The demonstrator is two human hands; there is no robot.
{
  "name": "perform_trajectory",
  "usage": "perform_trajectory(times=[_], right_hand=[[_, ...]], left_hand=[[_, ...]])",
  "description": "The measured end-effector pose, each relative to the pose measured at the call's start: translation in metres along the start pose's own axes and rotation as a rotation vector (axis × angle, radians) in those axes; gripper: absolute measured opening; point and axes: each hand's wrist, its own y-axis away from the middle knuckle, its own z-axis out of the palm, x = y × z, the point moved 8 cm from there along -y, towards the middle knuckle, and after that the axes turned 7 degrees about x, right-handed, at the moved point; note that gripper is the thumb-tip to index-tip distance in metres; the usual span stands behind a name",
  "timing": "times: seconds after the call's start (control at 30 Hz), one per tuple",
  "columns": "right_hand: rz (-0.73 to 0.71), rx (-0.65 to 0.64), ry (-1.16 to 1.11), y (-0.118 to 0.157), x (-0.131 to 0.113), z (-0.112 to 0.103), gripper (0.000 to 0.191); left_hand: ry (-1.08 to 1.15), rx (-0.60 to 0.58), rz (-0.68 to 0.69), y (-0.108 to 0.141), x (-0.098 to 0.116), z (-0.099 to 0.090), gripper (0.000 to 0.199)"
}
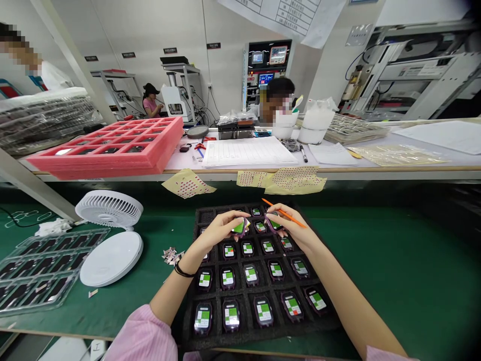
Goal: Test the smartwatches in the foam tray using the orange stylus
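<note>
Tray [205, 216] of black foam, lower centre of frame. Over its top end, our left hand [221, 228] is pinching a green-screened gadget [238, 228], and our right hand [292, 229] grips a matching gadget [275, 224] plus an orange stick [285, 214].

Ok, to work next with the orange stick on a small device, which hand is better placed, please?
Probably the right hand: it holds the orange stick, though also a device. The left hand holds another device and no visible stick.

Top paper [281, 17] gets cut off, fingers [233, 215] cover bits of 2 gadgets [238, 228], screen text [230, 315] is too tiny tbh.
</note>
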Motion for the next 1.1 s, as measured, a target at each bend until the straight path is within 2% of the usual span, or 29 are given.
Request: perform_trajectory(times=[0.27,0.37,0.47,0.6,0.8,0.9,1.0,1.1], right_hand=[[-0.074,-0.155,-0.059,0.003,-0.008,0.01,0.036],[-0.087,-0.18,-0.074,0.005,-0.011,0.012,0.041],[-0.084,-0.18,-0.076,0.005,-0.012,0.012,0.038],[-0.072,-0.175,-0.098,0.005,-0.011,0.011,0.029],[-0.081,-0.183,-0.087,0.005,-0.011,0.011,0.028],[-0.092,-0.202,-0.073,0.005,-0.011,0.011,0.032],[-0.12,-0.215,-0.051,0.005,-0.012,0.011,0.036],[-0.129,-0.212,-0.044,0.005,-0.011,0.01,0.036]], left_hand=[[0.037,-0.064,0.019,0.0,-0.002,0.002,0.059],[0.059,-0.092,0.051,-0.001,-0.001,0.004,0.068],[0.067,-0.091,0.072,-0.002,-0.002,0.004,0.076],[0.054,-0.039,0.058,-0.003,-0.003,0.0,0.064],[0.084,0.021,0.041,-0.002,0.0,-0.004,0.051],[0.101,-0.006,0.053,-0.001,0.001,-0.002,0.054],[0.092,-0.031,0.081,-0.001,0.002,-0.001,0.065],[0.099,0.005,0.09,-0.001,0.003,-0.003,0.062]])
